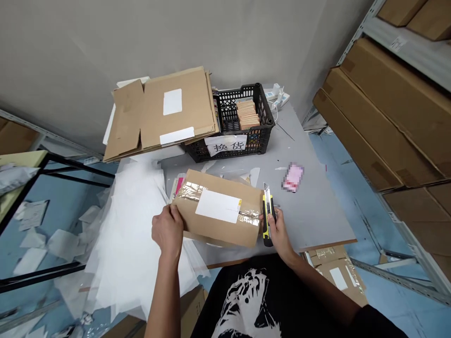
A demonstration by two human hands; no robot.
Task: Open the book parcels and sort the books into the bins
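The cardboard box [214, 229] lies in front of the person, between the two hands, with its long axis running from side to side and its right end slanting a little nearer the body. A white label [218, 205] sits mid-top on it, and clear tape [249, 217] runs lengthwise, showing at either end of the label.

The left hand [167, 230] grips the box's near left corner. The right hand [280, 234], at the box's right end, is closed around a cutter [268, 216]. The blade is out and points away from the body, so the cutter stands roughly across the box's long axis, right beside its short end. The right hand is thus the nearer one to the taped right end. Whether the blade touches the cardboard, I cannot tell; nor whether the box rests flat on the worktop [317, 211].

Left of the box spreads a pile of white sheets [130, 234]; beyond it stands a black crate [259, 145]; to its right lies a blurred pink thing [293, 177].
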